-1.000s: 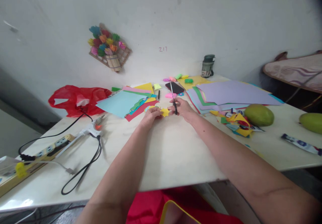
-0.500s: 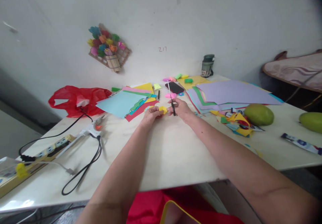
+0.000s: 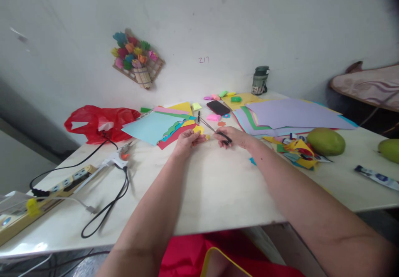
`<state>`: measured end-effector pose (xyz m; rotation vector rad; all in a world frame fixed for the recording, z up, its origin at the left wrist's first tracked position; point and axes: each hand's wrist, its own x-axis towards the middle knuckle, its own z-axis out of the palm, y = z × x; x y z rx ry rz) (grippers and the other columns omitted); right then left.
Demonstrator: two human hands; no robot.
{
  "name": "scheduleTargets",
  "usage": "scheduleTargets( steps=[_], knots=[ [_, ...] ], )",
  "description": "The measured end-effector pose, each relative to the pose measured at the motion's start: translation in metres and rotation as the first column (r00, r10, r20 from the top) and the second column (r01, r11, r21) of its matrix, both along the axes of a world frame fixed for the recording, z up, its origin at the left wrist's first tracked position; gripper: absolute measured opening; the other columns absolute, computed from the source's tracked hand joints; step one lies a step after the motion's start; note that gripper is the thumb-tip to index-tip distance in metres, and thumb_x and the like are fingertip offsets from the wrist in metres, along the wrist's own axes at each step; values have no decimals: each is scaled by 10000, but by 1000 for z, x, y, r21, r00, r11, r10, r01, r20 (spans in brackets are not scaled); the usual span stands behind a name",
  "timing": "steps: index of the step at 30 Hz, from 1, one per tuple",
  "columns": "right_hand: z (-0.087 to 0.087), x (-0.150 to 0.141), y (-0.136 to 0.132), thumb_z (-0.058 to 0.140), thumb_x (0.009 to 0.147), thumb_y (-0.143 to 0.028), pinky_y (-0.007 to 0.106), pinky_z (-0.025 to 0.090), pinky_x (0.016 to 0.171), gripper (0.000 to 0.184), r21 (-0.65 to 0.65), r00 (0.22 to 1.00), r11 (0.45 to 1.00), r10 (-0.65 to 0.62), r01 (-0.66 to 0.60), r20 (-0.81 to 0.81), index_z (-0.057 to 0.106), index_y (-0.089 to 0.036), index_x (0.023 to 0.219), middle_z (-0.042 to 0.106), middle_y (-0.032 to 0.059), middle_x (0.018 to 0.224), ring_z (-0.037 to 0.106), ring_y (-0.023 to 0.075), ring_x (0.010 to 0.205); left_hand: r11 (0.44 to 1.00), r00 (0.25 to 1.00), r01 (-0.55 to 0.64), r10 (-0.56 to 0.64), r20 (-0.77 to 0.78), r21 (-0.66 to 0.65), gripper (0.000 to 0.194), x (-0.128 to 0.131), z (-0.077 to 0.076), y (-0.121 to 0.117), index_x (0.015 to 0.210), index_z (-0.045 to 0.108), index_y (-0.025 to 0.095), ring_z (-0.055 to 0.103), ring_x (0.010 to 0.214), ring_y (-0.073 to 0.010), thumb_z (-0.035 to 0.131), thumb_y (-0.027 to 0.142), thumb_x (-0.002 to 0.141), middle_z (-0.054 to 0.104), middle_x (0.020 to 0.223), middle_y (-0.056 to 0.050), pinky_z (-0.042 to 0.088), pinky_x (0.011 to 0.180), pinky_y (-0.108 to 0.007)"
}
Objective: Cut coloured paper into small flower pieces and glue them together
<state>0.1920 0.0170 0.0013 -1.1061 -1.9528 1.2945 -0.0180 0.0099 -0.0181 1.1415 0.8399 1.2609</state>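
My left hand (image 3: 187, 140) pinches a small yellow paper cutout (image 3: 198, 130) just above the white table (image 3: 218, 185). My right hand (image 3: 233, 137) grips black-handled scissors (image 3: 215, 131), whose blades point left toward the cutout and lie nearly flat. Both hands hover near the table's middle, in front of a stack of coloured paper sheets (image 3: 162, 126).
A red plastic bag (image 3: 99, 121), glue gun (image 3: 116, 158) with black cord, and power strip (image 3: 62, 181) lie left. A phone (image 3: 218, 107), green jar (image 3: 259, 80), lilac paper sheets (image 3: 289, 115), paper scraps (image 3: 296, 150) and two green mangoes (image 3: 326, 141) lie right.
The scissors tipped from upright to nearly flat, blades now pointing left. The yellow cutout turned in my left hand. The view shifted slightly.
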Motion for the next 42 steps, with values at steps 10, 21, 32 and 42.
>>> scheduleTargets(
  steps=[10, 21, 32, 42],
  knots=[
    [9, 6, -6, 601, 785, -360, 188, 306, 375, 222, -57, 994, 996, 73, -69, 77, 553, -149, 740, 619, 8, 593, 508, 67, 414, 999, 997, 50, -51, 57, 17, 314, 0, 0, 0, 609, 525, 148, 694, 839, -234, 806, 286, 588, 699, 731, -56, 492, 840, -350],
    [2, 3, -2, 649, 757, -395, 181, 334, 380, 250, -85, 995, 995, 57, -50, 80, 583, -158, 795, 570, -27, 523, 501, 70, 398, 999, 995, 52, -52, 82, 3, 310, 0, -3, 2, 581, 526, 146, 690, 836, -225, 818, 244, 554, 703, 748, -53, 482, 887, -372],
    [-3, 4, 2, 597, 793, -317, 176, 353, 392, 168, -80, 994, 994, 74, -68, 82, 618, -161, 850, 563, -32, 508, 512, 76, 404, 998, 995, 58, -57, 87, -1, 305, 1, -1, 0, 558, 531, 140, 692, 797, -206, 821, 233, 540, 711, 745, -56, 480, 874, -360],
    [1, 3, -2, 645, 757, -344, 178, 336, 388, 203, -87, 995, 993, 83, -78, 62, 625, -157, 834, 555, -32, 510, 479, 68, 398, 996, 992, 79, -76, 98, -34, 267, 1, 0, -1, 599, 581, 135, 693, 784, -207, 823, 228, 534, 702, 711, -49, 476, 894, -362]
  ],
)
